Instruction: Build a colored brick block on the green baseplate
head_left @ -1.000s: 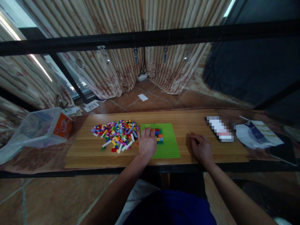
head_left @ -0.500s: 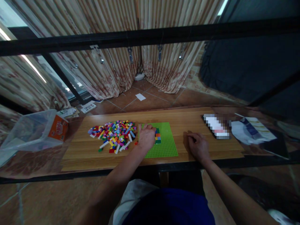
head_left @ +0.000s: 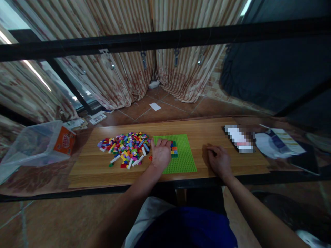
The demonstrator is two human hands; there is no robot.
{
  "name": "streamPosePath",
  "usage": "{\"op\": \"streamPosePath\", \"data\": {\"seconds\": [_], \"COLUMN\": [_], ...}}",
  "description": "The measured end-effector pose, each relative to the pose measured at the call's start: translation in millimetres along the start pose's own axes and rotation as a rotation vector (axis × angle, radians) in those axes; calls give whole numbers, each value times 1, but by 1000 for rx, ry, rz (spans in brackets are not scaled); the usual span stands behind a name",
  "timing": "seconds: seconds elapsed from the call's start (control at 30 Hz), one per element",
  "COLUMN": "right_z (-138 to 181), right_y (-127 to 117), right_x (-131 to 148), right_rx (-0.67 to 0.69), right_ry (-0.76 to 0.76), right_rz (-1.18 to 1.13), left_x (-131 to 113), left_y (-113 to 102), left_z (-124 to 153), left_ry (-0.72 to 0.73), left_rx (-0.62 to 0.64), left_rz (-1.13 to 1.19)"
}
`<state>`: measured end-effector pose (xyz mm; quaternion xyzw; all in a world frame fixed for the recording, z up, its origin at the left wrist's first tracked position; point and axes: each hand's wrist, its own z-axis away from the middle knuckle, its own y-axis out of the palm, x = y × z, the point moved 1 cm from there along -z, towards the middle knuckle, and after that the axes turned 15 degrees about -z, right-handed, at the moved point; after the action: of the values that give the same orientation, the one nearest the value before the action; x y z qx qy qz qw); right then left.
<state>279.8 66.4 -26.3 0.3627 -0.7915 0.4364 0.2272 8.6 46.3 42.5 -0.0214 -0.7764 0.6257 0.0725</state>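
My left hand (head_left: 161, 154) lies over the left part of a bright green studded baseplate (head_left: 187, 162), its thumb apart from the bent fingers. The fingertips reach down by a small block of toy bricks (head_left: 174, 150) in green, orange and blue, partly hidden by the hand. Nothing shows in its grasp. To the right of the plate, my right hand (head_left: 219, 160) rests on the tabletop with fingers loosely curled and nothing visible in them. A big heap of mixed coloured bricks (head_left: 129, 148) spreads left of the plate. One small red brick (head_left: 150, 158) sits between heap and plate.
The wooden board (head_left: 93, 172) carries all this. A phone (head_left: 239, 139), partly pixelated, lies at its right, beside a white and blue plastic packet (head_left: 280, 143). On the left stands a clear plastic tub (head_left: 33, 143) with an orange label. A dark bar (head_left: 165, 41) crosses ahead.
My left hand has shifted slightly down on the plate, its fingers a little more flattened and the thumb further apart. My right hand stays in place.
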Motion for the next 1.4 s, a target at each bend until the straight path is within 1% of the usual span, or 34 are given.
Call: {"op": "streamPosePath", "data": {"seconds": [0.1,0.23,0.37,0.6,0.93,1.1,1.3,1.4], "right_z": [0,1,1,0,2,2,2,3], "right_y": [0,0,-1,-1,-2,-4,-4,-4], "right_x": [0,-1,-2,-1,-1,3,2,0], "right_rx": [2,6,10,12,22,33,45,37], "right_ry": [11,21,21,8,11,8,26,28], "right_rz": [1,5,0,16,23,19,11,19], "left_x": [-3,-11,-17,-19,-23,-23,-25,-25], "left_y": [1,7,13,13,1,0,8,10], "left_z": [13,31,37,35,27,19,11,10], "left_ry": [-32,-23,-11,-8,-23,25,134,126], "left_rx": [-10,31,49,59,103,96,130,120], "left_rz": [16,20,7,2,45,38,20,9]}}
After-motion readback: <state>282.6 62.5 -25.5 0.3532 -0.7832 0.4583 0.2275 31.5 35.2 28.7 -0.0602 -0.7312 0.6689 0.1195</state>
